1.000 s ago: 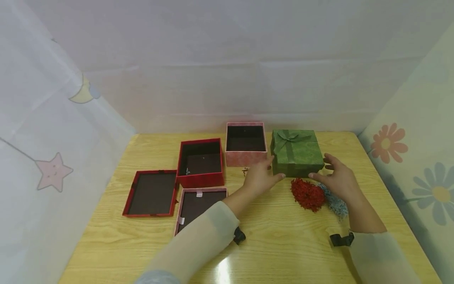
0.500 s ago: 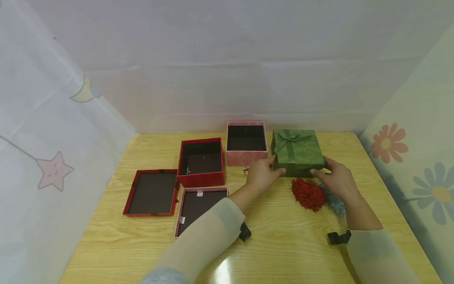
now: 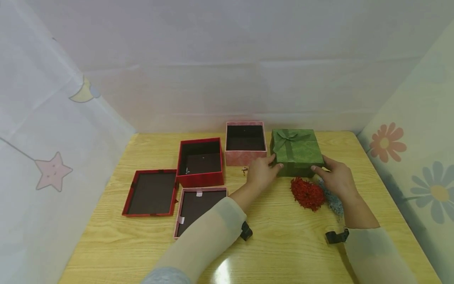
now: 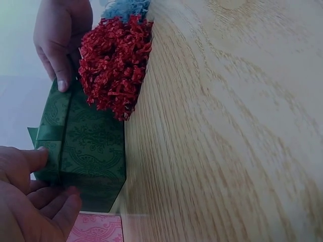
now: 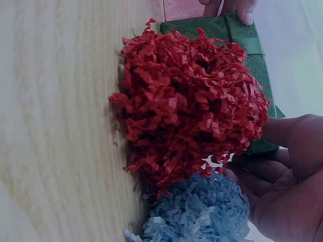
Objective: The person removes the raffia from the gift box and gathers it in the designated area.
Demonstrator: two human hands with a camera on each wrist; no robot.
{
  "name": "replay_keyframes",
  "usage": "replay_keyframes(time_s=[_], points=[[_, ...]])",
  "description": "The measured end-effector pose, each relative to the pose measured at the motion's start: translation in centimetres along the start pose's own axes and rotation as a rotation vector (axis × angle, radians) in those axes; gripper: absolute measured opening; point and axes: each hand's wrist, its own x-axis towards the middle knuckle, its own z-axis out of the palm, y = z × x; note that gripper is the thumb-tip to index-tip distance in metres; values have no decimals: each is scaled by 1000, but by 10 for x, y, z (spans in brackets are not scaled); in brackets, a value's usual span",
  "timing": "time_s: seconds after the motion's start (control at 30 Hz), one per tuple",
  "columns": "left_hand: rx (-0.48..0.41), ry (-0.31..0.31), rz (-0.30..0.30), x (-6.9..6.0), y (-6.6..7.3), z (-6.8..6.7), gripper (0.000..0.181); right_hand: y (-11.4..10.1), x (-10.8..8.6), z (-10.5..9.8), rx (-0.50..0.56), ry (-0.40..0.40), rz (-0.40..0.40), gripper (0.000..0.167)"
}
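Note:
A closed green gift box (image 3: 303,148) with a ribbon and bow on its lid stands at the back right of the table. My left hand (image 3: 260,174) grips its left side, thumb at the front face and fingers along the side. On the opposite side my right hand (image 3: 337,179) holds the right front corner, thumb in front. In the left wrist view both thumbs touch the lid's rim; the fingertips of my right hand are partly hidden. Red shredded paper (image 5: 192,101) lies just before the box, with blue shredded paper (image 5: 199,209) beside it under my right hand.
An open pink box (image 3: 246,158) stands left of the green one, and an open red box (image 3: 201,180) farther left. Their lids, red (image 3: 151,193) and pink (image 3: 198,201), lie upturned in front. My left forearm passes over the pink lid. Cloth walls (image 3: 227,79) enclose the table.
Both hands have closed in on the green gift box from its two sides and now hold it. The box, the other boxes and the shredded paper have stayed in place.

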Motion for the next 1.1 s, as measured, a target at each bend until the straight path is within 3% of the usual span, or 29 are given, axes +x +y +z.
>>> replay_keyframes(time_s=[0.4, 0.67, 0.93, 1.1], points=[[-23, 24, 38, 0, 3, -1, 54, -3, -2, -8, -16, 9, 1, 76], [-53, 75, 95, -2, 10, -9, 52, -8, -7, -14, 28, 43, 8, 79], [-165, 73, 111, -6, 14, -23, 55, -20, -15, -21, 63, 84, 1, 80], [-242, 106, 100, -9, 11, -33, 54, -31, -16, -21, 74, 128, -11, 76]])
